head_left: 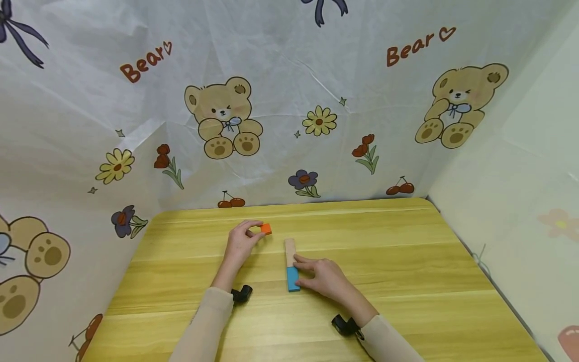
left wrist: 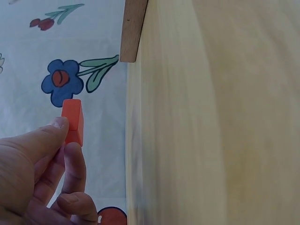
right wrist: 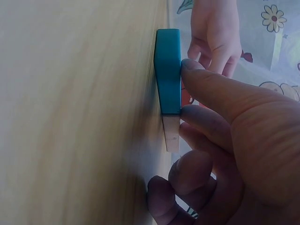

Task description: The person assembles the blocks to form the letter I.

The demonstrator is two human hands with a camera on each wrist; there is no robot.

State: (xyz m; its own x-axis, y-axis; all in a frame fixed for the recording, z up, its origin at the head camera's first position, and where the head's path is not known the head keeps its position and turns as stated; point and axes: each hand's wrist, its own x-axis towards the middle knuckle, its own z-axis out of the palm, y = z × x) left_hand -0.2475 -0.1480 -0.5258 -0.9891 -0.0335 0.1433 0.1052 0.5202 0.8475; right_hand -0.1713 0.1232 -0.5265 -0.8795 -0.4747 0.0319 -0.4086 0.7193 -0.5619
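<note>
Above the table's far half, my left hand (head_left: 239,245) pinches a small orange block (head_left: 266,229) between thumb and fingers. In the left wrist view the orange block (left wrist: 72,115) shows end-on at the fingertips. A blue block (head_left: 293,279) lies flat near the table's middle, end to end with a plain wooden block (head_left: 290,252) on its far side. My right hand (head_left: 326,279) touches this row from the right. In the right wrist view, thumb and forefinger rest on the same side of the blue block (right wrist: 168,70), not around it.
The blocks lie on a wood-grain table (head_left: 384,251). Behind it hangs a white cloth (head_left: 280,65) printed with bears and flowers, and a pale wall (head_left: 520,201) stands at the right. A black wrist camera (head_left: 242,294) sits on the left wrist, another (head_left: 345,326) on the right.
</note>
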